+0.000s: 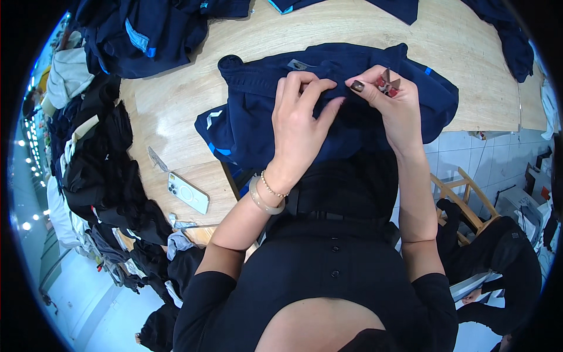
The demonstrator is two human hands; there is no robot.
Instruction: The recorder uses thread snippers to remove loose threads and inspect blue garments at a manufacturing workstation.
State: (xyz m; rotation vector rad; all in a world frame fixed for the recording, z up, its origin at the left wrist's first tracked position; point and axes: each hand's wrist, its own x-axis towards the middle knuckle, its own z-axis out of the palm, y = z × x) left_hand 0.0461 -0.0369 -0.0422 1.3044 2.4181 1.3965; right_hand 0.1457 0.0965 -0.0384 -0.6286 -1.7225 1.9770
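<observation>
Navy garment point(252, 123) lies bunched under my left hand point(299, 126), which pinches its fabric, while my right hand point(394, 108) grips small snips point(388, 82) just beside, seemingly mid-trim, needing careful aim.

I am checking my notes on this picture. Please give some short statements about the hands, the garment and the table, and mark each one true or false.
1. Both hands pinch the navy garment. True.
2. The right hand holds small snips. True.
3. The phone lies on the garment. False: it lies on the bare wooden table, to the left of the garment.
4. The left hand has a bracelet on its wrist. True.
5. The table is metal. False: it is light wood.
</observation>
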